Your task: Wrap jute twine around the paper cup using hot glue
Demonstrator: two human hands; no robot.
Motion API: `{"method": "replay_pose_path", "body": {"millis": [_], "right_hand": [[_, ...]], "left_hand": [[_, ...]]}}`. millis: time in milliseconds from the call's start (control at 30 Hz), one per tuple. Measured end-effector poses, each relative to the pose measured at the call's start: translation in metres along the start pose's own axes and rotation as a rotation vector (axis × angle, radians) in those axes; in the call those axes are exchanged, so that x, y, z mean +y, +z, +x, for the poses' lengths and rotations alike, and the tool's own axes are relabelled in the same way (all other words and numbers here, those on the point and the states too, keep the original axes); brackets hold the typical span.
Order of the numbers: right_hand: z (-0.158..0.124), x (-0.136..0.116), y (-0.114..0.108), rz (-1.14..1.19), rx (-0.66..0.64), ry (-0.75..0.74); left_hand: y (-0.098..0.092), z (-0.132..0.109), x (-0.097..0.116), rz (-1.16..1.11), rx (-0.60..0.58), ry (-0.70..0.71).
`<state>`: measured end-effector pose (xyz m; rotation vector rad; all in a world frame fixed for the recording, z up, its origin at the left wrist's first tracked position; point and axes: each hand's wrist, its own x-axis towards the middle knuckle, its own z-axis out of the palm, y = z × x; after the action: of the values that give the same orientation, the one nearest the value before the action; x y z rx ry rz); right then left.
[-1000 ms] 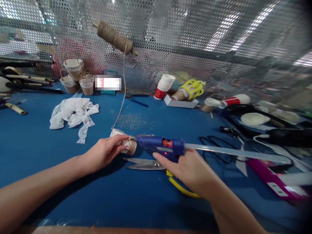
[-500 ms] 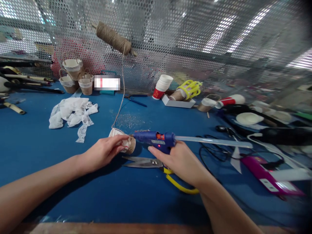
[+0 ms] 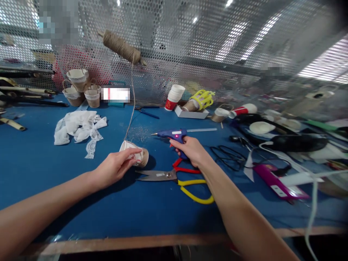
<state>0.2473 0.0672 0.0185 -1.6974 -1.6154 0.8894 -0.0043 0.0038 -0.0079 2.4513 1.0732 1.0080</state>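
My left hand [image 3: 115,165] is closed around a white paper cup [image 3: 127,145] that lies tilted on its side. Brown twine wraps the cup's base end, and a strand of twine [image 3: 132,105] runs from it up to a spool [image 3: 119,46]. In my right hand [image 3: 191,148] is a blue glue gun [image 3: 172,135] with a red light showing. Its nozzle points left, apart from the cup, and a clear glue stick [image 3: 202,129] juts from its back. Scissors [image 3: 163,175] with red and yellow handles lie open below the gun, partly under my right forearm.
White lace [image 3: 77,127] lies at the left, with small twine-wrapped baskets [image 3: 92,97] behind it. Stacked paper cups [image 3: 174,97] and a white box [image 3: 191,113] stand at the back. Black cables [image 3: 225,157] and a purple power strip [image 3: 277,181] are at the right.
My right hand has drawn the glue gun away from the cup, up and back across the table. The scissors' red handle has come into view. My left hand keeps the cup.
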Motion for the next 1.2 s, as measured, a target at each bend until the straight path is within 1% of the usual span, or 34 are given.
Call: {"method": "replay_pose_path", "body": {"millis": [100,233,333,400,467,500,533,600,633,733,800,867,933,1000,1067,1133,1200], "right_hand": [[0.009,0.004,0.003,-0.062,0.005,-0.019],[0.015,0.006,0.001,-0.208,0.111,-0.073],[0.007,-0.003,0.002,-0.269,0.146,-0.153],[-0.006,-0.017,0.006,-0.268,0.103,-0.226],[-0.022,-0.034,0.012,-0.236,-0.038,-0.308],[-0.029,-0.042,0.015,-0.199,-0.17,-0.344],[-0.035,-0.048,0.018,-0.113,-0.38,-0.362],[-0.044,-0.057,0.022,-0.002,-0.607,-0.325],[-0.047,-0.059,0.024,0.055,-0.689,-0.286],[-0.052,-0.059,0.028,0.279,-0.796,-0.147],[-0.053,-0.055,0.031,0.473,-0.794,-0.071],[-0.055,-0.052,0.034,0.618,-0.734,-0.031],[-0.055,-0.049,0.034,0.684,-0.628,-0.025],[-0.054,-0.046,0.032,0.704,-0.507,-0.05],[-0.053,-0.043,0.028,0.719,-0.433,-0.077],[-0.052,-0.041,0.024,0.745,-0.423,-0.089],[-0.052,-0.04,0.022,0.756,-0.445,-0.088]], "left_hand": [[-0.001,-0.001,0.0,0.023,0.04,0.064],[-0.002,-0.002,0.004,0.07,0.07,0.2],[-0.003,-0.001,0.009,0.101,0.079,0.28],[-0.004,-0.001,0.012,0.11,0.076,0.311],[-0.004,-0.002,0.013,0.107,0.054,0.338],[-0.004,-0.002,0.014,0.1,0.039,0.354],[-0.003,-0.002,0.015,0.091,0.021,0.374],[-0.004,-0.003,0.017,0.077,-0.013,0.42],[-0.004,-0.003,0.019,0.072,-0.033,0.445],[-0.006,-0.003,0.026,0.05,-0.1,0.503],[-0.007,-0.003,0.031,0.028,-0.137,0.506],[-0.007,-0.005,0.034,-0.011,-0.156,0.483],[-0.007,-0.007,0.034,-0.086,-0.145,0.411],[-0.005,-0.009,0.033,-0.18,-0.11,0.261],[-0.004,-0.01,0.031,-0.25,-0.072,0.079],[-0.004,-0.009,0.029,-0.299,-0.04,-0.06],[-0.003,-0.008,0.029,-0.341,-0.014,-0.141]]}}
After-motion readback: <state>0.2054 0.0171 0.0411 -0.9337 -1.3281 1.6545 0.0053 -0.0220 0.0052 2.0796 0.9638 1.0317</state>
